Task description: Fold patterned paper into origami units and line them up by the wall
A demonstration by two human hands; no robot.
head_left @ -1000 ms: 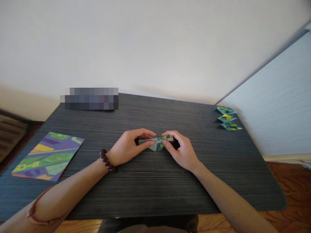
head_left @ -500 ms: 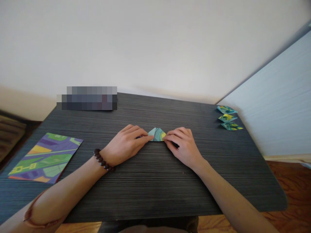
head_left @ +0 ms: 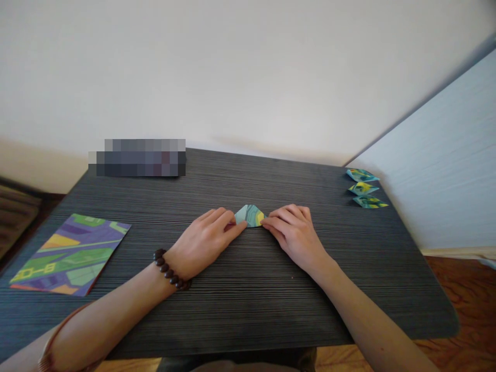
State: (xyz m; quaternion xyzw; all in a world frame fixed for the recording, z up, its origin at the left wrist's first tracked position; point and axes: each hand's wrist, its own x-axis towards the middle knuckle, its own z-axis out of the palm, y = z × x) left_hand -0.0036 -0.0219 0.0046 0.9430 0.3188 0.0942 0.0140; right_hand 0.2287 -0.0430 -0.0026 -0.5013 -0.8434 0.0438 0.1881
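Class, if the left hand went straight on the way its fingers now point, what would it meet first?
The folded paper: the left hand's thumb already overlaps its near edge. Just beyond, probably the right hand's fingertips, though one view leaves depth unclear.

Folded paper piece (head_left: pixel 250 216): pale green at left, teal bands at middle, yellow at right. Near edge straight; far edge rises to a blunt peak. Positioned at the dark table (head_left: pixel 240 299), ends held by left hand (head_left: pixel 207 240) and right hand (head_left: pixel 296 232).
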